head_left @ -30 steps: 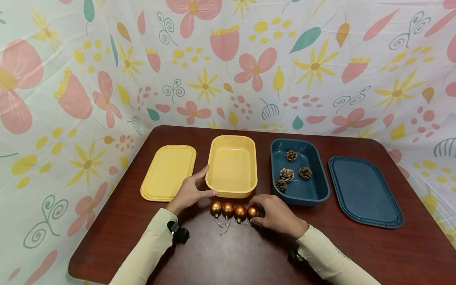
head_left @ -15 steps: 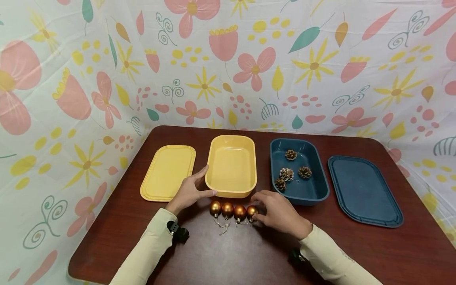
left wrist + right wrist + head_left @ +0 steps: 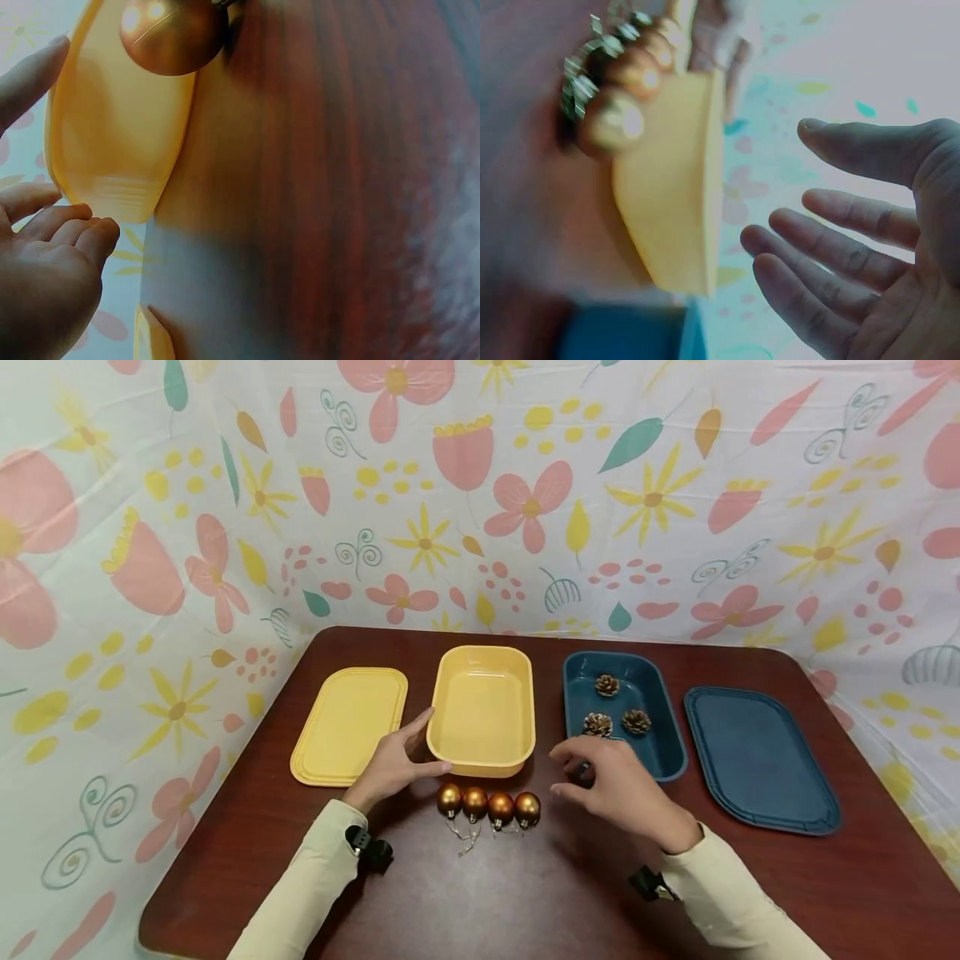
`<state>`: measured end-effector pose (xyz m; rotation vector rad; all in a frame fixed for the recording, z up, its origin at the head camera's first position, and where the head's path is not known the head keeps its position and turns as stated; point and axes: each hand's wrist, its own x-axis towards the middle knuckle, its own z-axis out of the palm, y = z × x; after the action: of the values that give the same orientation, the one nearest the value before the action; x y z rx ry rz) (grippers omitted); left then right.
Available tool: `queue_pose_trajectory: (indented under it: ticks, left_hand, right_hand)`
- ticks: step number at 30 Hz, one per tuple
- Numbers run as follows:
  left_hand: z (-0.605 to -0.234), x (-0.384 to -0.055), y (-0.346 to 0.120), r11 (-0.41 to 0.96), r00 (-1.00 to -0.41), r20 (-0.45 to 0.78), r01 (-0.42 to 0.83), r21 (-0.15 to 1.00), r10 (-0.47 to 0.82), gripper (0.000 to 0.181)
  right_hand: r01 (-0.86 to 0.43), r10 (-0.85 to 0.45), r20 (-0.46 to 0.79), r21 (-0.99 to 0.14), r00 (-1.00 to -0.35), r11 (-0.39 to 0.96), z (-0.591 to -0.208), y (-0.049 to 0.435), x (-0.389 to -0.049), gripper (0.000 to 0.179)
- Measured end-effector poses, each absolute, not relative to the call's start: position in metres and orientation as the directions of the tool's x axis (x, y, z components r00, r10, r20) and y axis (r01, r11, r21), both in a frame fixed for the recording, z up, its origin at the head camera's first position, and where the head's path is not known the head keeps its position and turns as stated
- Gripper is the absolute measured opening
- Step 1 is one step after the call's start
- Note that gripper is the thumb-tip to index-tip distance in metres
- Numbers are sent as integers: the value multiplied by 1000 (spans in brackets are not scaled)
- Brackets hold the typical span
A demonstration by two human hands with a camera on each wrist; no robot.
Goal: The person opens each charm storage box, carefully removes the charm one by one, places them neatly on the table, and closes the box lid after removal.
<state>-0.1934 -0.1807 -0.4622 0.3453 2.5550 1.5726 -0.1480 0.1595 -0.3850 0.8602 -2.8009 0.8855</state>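
Note:
My left hand (image 3: 393,768) stays at the near left corner of the yellow box (image 3: 480,718), fingertips along its left side and thumb by the front rim. In front of that box several gold-orange ball ornaments (image 3: 500,810) lie in a row on the table, their thin hanging cords toward me. To the right of the row my right hand (image 3: 630,789) is lifted in the air with nothing in it; the right wrist view shows its thumb and fingers (image 3: 825,259) spread apart. It covers the near left corner of the blue box (image 3: 671,752), where pine cones (image 3: 597,725) lie.
A yellow lid (image 3: 348,727) lies flat left of the yellow box. On the far right is a blue lid (image 3: 761,760). A flower-printed cloth (image 3: 525,510) hangs behind and to the left of the dark wooden table (image 3: 510,902).
My right hand has let go of the rightmost ornament and moved right, toward the front of the blue box. The ornament stays in the row; my left hand keeps its place.

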Motion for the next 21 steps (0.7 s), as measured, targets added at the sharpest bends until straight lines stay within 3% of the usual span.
queue_pose_trajectory:
  ticks: [4,11,14,21]
  left_hand:
    - [-456,-192,-183,436,-976,43,135,890,213,99]
    - [-428,-193,-159,338,-964,220,260,904,153,75]
    - [-417,-194,-136,294,-953,229,281,914,199,71]
    - [-407,-203,-73,271,-905,119,244,931,408,74]
  right_hand:
    - [-515,-453,254,-528,-854,675,-371,178,-149,32]
    - [-492,-425,253,-530,-869,691,-359,214,-158,29]
    - [-479,-424,233,-535,-876,696,-359,225,-168,28]
    - [-408,-435,109,-599,-894,689,-374,238,-206,25]
